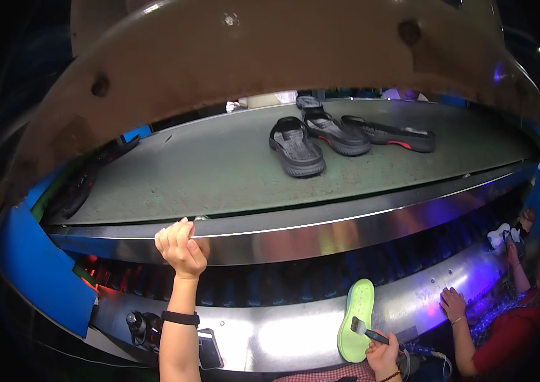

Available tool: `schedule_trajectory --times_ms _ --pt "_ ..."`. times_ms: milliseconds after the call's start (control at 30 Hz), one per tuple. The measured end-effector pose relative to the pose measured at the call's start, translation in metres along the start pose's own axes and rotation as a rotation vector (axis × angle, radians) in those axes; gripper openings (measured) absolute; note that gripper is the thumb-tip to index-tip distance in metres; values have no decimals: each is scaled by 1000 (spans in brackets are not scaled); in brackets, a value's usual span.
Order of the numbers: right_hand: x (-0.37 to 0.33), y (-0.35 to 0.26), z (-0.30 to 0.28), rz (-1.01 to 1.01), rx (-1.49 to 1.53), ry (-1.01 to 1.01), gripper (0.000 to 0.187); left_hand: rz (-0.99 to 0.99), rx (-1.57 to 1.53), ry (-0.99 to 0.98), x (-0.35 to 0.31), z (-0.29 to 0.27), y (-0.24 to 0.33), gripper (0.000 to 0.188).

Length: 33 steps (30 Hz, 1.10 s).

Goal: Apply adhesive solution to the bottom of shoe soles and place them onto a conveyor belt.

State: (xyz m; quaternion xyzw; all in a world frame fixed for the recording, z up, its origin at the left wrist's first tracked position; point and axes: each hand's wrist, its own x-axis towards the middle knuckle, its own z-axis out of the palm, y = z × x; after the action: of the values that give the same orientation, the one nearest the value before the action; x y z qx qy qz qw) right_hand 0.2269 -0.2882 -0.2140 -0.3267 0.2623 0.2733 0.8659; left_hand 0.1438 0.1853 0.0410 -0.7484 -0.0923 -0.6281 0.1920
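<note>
My left hand (182,247) has its fingers curled over the conveyor's metal edge (295,227), with a dark band on the wrist. Closed around the dark handle of a flat brush (368,332), my right hand (382,354) is at the lower right. The bristles touch or hover just over a lime-green shoe sole (354,318); I cannot tell which. That sole lies lengthwise on the lower steel ledge (289,328). Farther off, black shoe soles (298,149) sit on the green conveyor belt (206,165), one with a red patch (403,141).
A phone (209,349) and a dark bottle (142,330) are beside my left forearm. At right, a co-worker in red (511,347) has one hand (453,304) on the ledge and another near a white shoe part (503,235). A brown cover (263,57) hangs overhead.
</note>
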Motion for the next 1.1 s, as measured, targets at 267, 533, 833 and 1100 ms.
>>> schedule_trajectory --times_ms 267,533,833,1100 --pt "6 1 -3 54 81 -241 54 -3 -9 7 2 -2 3 29" --pt "-3 -6 2 17 95 -195 50 22 -27 3 4 -3 4 29" --pt "11 -1 -15 79 147 -363 53 23 -19 18 6 -2 9 30" --pt "27 7 -26 42 35 5 49 -14 -10 14 6 -2 12 30"
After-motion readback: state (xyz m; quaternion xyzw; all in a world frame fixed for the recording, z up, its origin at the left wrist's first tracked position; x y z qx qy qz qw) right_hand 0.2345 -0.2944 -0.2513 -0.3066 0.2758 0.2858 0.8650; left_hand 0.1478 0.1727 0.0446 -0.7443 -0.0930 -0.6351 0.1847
